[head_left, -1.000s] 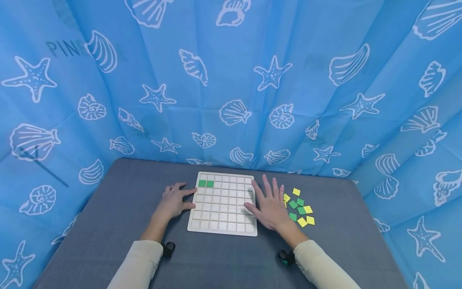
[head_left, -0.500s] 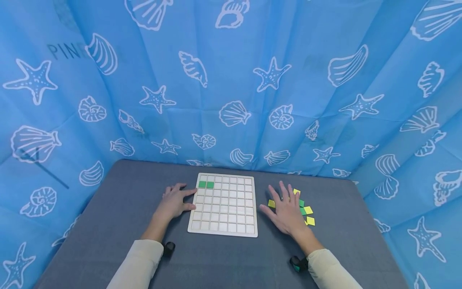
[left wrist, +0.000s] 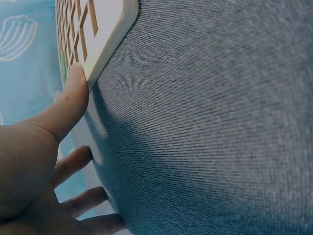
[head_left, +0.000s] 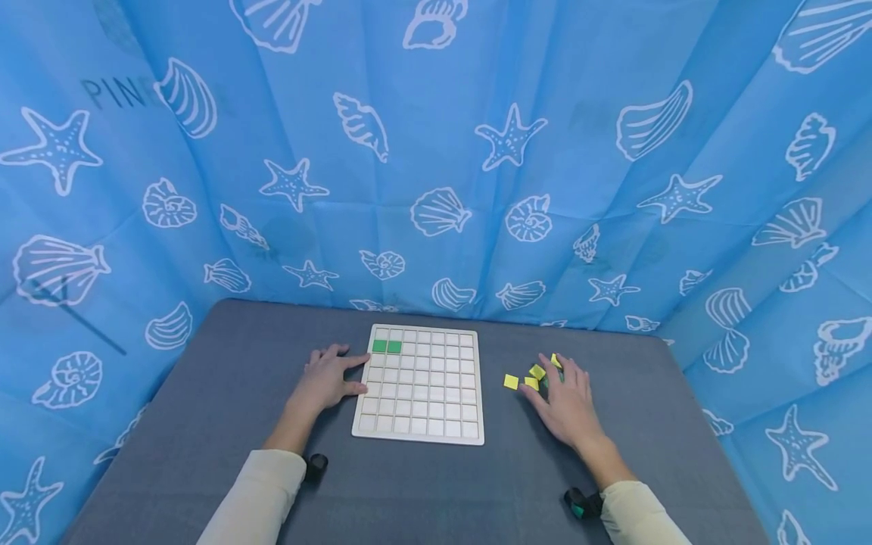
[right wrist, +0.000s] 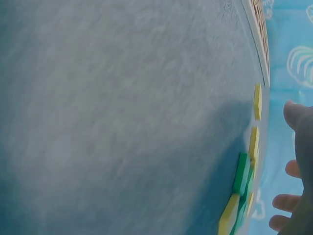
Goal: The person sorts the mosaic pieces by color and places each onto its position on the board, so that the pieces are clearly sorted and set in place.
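A white gridded board lies flat on the table, with two green tiles side by side in its upper left cells. My left hand rests beside it, thumb and index finger touching its left edge. In the left wrist view the thumb presses that edge, while the other fingers spread apart. To the board's right, my right hand hovers with relaxed fingers over loose tiles. Several yellow tiles show around its fingertips. Green tiles among them are mostly hidden by the hand in the head view.
A grey cloth-covered table bears everything. Behind it and at the sides hangs a blue curtain with white shell and starfish prints. Dark wrist straps sit by both cream sleeves.
My right hand has moved right, from the board's right edge to over the loose tiles, and some yellow tiles now lie further left. The left hand keeps its place on the board.
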A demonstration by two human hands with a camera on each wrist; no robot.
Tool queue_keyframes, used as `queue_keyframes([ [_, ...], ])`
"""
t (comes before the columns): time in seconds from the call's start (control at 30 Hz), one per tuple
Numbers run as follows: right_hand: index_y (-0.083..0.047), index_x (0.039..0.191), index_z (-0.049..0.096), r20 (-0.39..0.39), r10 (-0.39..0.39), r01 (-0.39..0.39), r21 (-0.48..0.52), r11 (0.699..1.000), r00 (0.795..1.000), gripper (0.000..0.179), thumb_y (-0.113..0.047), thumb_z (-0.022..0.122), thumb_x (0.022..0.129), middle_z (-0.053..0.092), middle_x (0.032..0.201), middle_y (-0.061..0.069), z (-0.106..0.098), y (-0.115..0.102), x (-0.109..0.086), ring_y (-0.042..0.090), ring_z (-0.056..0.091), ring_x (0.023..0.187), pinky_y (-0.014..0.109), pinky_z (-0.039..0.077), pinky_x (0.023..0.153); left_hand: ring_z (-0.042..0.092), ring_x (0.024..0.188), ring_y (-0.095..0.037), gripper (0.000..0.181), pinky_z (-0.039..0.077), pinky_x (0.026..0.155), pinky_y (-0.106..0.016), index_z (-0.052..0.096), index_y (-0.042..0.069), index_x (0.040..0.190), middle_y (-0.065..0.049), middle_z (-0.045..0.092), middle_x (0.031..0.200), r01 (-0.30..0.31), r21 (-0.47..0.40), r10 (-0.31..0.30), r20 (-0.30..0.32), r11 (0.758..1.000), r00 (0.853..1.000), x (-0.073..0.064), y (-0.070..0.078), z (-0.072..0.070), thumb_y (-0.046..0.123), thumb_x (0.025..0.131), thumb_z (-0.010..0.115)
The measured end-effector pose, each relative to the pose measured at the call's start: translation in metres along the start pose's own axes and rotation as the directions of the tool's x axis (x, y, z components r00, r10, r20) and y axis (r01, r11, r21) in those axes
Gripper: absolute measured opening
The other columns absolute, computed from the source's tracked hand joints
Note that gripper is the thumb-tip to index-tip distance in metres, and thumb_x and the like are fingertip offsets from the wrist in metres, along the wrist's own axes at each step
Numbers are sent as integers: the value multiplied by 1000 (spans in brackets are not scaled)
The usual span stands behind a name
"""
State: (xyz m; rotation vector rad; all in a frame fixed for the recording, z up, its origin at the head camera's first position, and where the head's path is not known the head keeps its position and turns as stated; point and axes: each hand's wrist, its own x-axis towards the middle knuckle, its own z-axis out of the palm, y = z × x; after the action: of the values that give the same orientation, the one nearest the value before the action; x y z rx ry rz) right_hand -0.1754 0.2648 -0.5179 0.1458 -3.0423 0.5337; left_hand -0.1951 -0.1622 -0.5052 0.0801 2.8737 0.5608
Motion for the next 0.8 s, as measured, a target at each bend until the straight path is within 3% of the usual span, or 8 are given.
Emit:
queue_keyframes([
  [0.17, -8, 157, 37, 4, 24, -24, 15, 1000, 1000, 74, -54, 55, 102, 30, 158, 30, -1, 10, -4, 52, 26, 144, 71, 27, 114, 30, 144, -56, 68, 31, 112, -75, 54, 29, 150, -22, 38, 162, -5, -3, 5, 9, 1000, 1000, 0, 1, -3, 38, 88, 79],
  [0.4, -5, 149, 48, -20, 65, -63, 81, 995, 998, 62, -44, 61, 102, 38, 150, 31, -3, 19, -6, 51, 32, 135, 69, 31, 106, 30, 144, -56, 68, 29, 112, -76, 54, 28, 149, -23, 38, 161, -3, -18, 4, 27, 1000, 1000, 1, 0, -4, 38, 87, 80],
  [0.8, -5, 132, 67, -95, 47, -41, 62, 997, 994, 37, -24, 68, 100, 44, 147, 29, 0, 25, -6, 50, 35, 129, 64, 34, 100, 27, 146, -55, 68, 28, 113, -76, 52, 30, 151, -21, 36, 163, 13, -14, -13, 45, 1000, 999, 2, 0, -3, 39, 89, 78],
])
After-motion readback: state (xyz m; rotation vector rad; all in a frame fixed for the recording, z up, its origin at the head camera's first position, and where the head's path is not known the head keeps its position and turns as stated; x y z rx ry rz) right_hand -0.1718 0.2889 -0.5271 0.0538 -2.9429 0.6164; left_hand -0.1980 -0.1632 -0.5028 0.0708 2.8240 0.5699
